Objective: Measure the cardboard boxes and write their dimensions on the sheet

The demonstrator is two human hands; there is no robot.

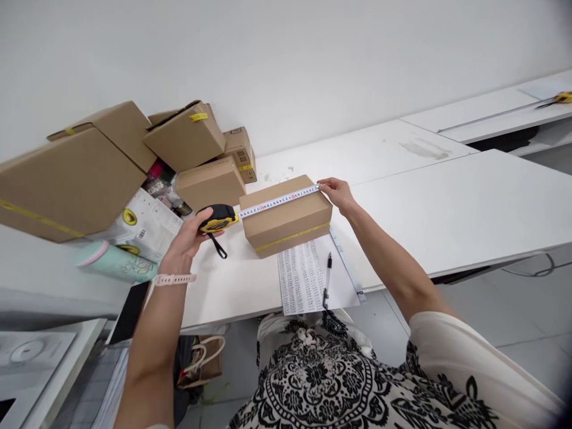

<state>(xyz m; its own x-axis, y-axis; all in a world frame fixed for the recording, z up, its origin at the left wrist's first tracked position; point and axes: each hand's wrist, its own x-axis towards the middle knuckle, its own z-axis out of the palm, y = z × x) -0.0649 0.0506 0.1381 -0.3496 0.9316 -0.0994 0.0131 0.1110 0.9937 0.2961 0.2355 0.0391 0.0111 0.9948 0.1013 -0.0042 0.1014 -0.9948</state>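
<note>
A brown cardboard box [290, 221] with a yellow strip along its front side stands on the white table in front of me. My left hand [196, 231] is closed around a black and yellow tape measure [218, 218], just left of the box; its wrist strap hangs down. The white blade [281, 201] runs out across the box's top to the far right edge. There my right hand [336, 193] pinches the blade's end between thumb and fingers. Under the box's front edge lies a printed sheet [304, 280], with a black pen [328, 277] on the papers.
Several cardboard boxes [185, 140] are stacked at the left against the wall. A mint green bottle [116, 262] lies beside a white carton with avocado pictures [149, 223]. Another yellow tool [563, 98] rests on the far right shelf. A paper bag [208, 360] stands below the table.
</note>
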